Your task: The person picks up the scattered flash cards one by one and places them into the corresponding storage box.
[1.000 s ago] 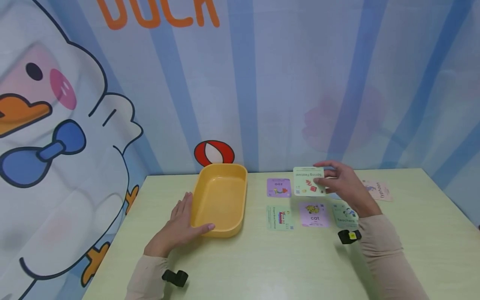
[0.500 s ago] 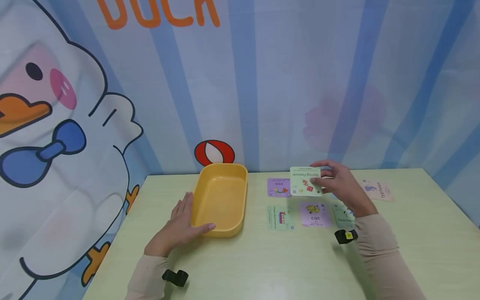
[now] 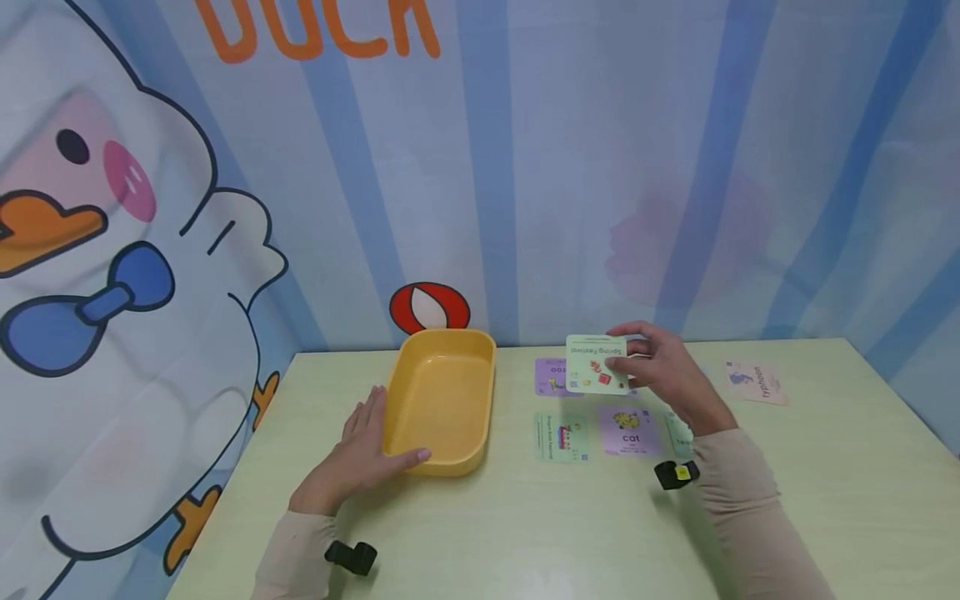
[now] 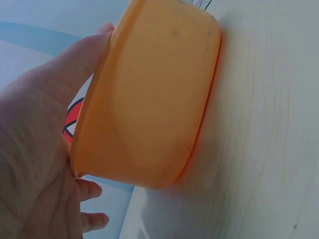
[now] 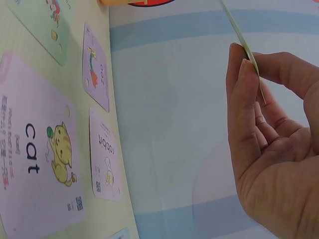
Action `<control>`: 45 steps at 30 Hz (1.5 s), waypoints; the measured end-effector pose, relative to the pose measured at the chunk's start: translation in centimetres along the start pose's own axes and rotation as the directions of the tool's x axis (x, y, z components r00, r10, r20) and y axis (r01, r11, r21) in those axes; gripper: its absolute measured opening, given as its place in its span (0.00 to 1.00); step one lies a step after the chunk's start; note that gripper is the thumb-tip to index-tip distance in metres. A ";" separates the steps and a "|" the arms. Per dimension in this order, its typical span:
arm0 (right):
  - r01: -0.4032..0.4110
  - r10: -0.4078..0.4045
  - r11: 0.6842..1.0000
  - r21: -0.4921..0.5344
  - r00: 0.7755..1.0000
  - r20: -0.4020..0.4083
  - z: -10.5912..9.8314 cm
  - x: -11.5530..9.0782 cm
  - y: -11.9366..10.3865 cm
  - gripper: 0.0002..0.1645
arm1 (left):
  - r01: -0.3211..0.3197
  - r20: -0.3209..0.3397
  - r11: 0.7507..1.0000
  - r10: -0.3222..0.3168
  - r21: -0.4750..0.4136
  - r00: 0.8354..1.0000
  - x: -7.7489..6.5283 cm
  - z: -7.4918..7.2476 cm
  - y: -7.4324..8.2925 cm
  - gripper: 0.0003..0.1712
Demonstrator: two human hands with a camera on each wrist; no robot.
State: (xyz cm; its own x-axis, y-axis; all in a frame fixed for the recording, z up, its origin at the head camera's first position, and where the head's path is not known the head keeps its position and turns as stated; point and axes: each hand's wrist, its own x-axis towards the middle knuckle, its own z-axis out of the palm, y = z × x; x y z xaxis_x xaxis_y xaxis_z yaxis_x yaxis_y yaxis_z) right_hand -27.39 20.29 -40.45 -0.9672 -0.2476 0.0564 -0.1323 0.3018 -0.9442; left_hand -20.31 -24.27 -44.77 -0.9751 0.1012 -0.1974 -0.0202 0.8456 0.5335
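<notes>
My right hand (image 3: 663,367) pinches a pale green "Spring Festival" card (image 3: 592,364) between thumb and fingers, above the table's back. In the head view the card overlaps part of a purple "zoo" card (image 3: 550,377). The right wrist view shows the held card edge-on, with a purple "rabbit" card (image 5: 104,154) lying behind the "cat" card (image 5: 42,149). My left hand (image 3: 363,450) rests against the near left corner of a yellow plastic tray (image 3: 480,433), fingers spread along its side and thumb at the front rim. The left wrist view shows the tray's outer wall (image 4: 149,99).
A green "Dragon Boat Festival" card (image 3: 561,437) lies in the front row, left of the cat card. A green card (image 3: 680,435) is partly hidden by my right wrist. A pink "typhoon" card (image 3: 756,382) lies at the back right. A printed cloth backdrop (image 3: 562,167) rises behind the table.
My right hand has moved left with the Spring Festival card, which now covers part of the zoo card. The left hand and the tray have stayed in place.
</notes>
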 end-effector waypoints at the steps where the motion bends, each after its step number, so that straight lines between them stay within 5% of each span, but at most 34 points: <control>1: 0.000 0.000 1.000 0.003 1.000 0.000 0.1 0.0 0.0 0.33 | -0.002 0.000 1.000 0.002 0.002 1.000 0.0 0.0 0.0 0.79; 45: 0.000 -0.006 0.996 0.086 0.998 0.070 5.3 2.0 -0.9 0.30 | -0.028 -0.006 0.999 0.029 0.026 1.000 -0.3 -0.1 0.1 0.78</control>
State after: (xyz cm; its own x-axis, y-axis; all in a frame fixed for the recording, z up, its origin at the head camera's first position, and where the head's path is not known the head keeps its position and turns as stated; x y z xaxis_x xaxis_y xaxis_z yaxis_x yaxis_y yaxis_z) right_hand -28.05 14.70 -41.21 -0.9490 -0.3128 0.0390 -0.1129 0.2216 -0.9686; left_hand -20.01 -24.31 -44.53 -0.9766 0.1221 -0.1769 0.0131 0.8555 0.5177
